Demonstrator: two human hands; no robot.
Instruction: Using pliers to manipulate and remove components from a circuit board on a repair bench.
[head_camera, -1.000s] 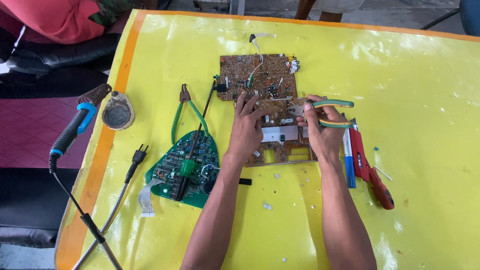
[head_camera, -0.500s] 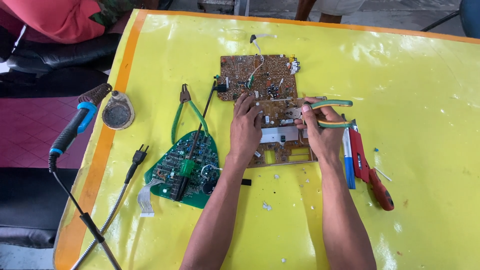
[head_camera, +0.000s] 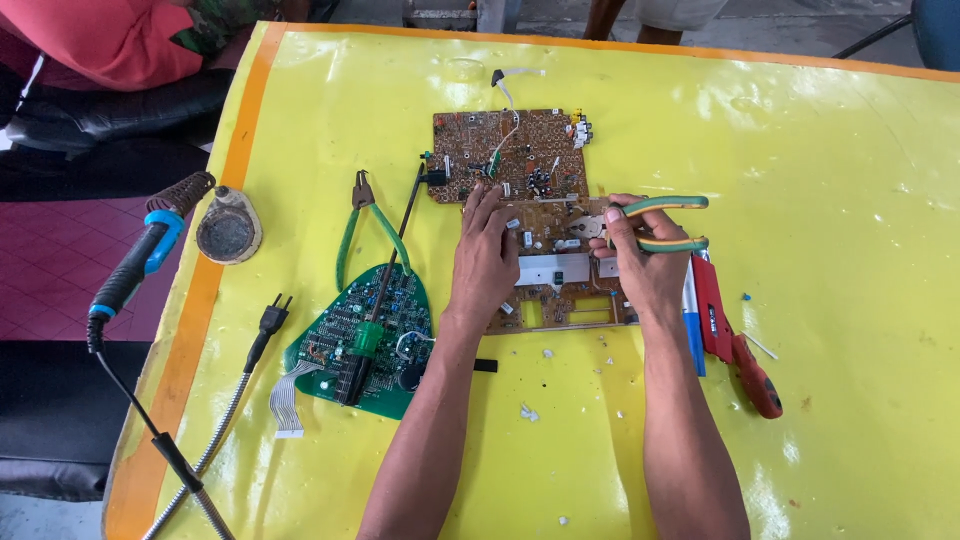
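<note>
While my left hand (head_camera: 484, 258) lies flat, fingers spread, on the brown circuit board (head_camera: 525, 215) to pin it down, my right hand (head_camera: 640, 265) is closed around green-handled pliers (head_camera: 662, 223), nose aimed at the board's right part, between my thumb and the left fingertips. Board sits mid-table toward the far edge. Green board (head_camera: 365, 340), spare pliers (head_camera: 368, 225) lie left; red cutter (head_camera: 735, 335) right; soldering iron (head_camera: 140, 262) off the left edge.
</note>
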